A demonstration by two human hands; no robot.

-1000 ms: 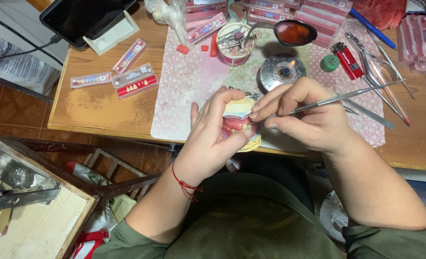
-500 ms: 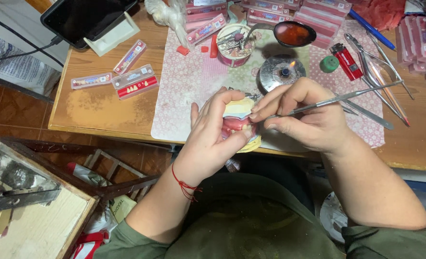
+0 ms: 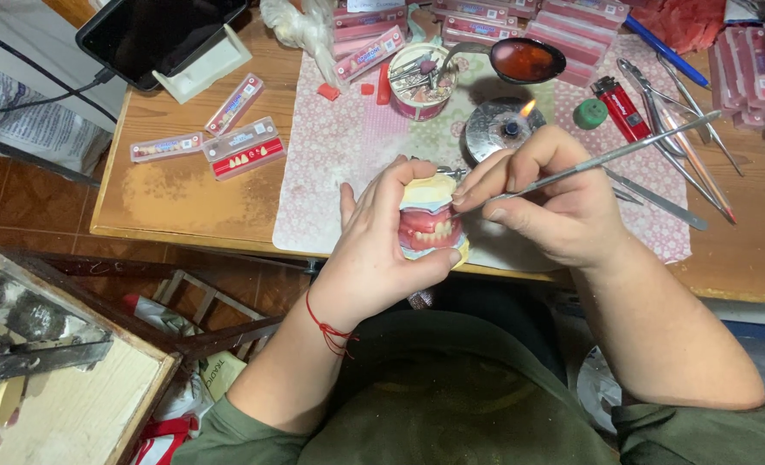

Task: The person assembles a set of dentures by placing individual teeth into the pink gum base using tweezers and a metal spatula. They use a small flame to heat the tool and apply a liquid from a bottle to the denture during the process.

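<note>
My left hand (image 3: 378, 250) grips a dental model (image 3: 430, 226), pink wax gums with a row of teeth set between pale plaster casts, held above the table's near edge. My right hand (image 3: 555, 202) pinches a long thin metal instrument (image 3: 606, 159) like a pen. Its tip rests at the top right of the pink wax. The handle points up and to the right. A red thread bracelet circles my left wrist.
A small burner (image 3: 507, 125) with a lit flame sits on the patterned mat (image 3: 348, 164). Behind it lie a spoon of red wax (image 3: 520, 60), a tin of tools (image 3: 421, 82), a red lighter (image 3: 621, 108), metal instruments (image 3: 675, 112) and several tooth strips (image 3: 240, 151). A wooden box (image 3: 64, 405) stands at lower left.
Both hands stay in place with the model and instrument; the instrument tip has barely shifted on the wax.
</note>
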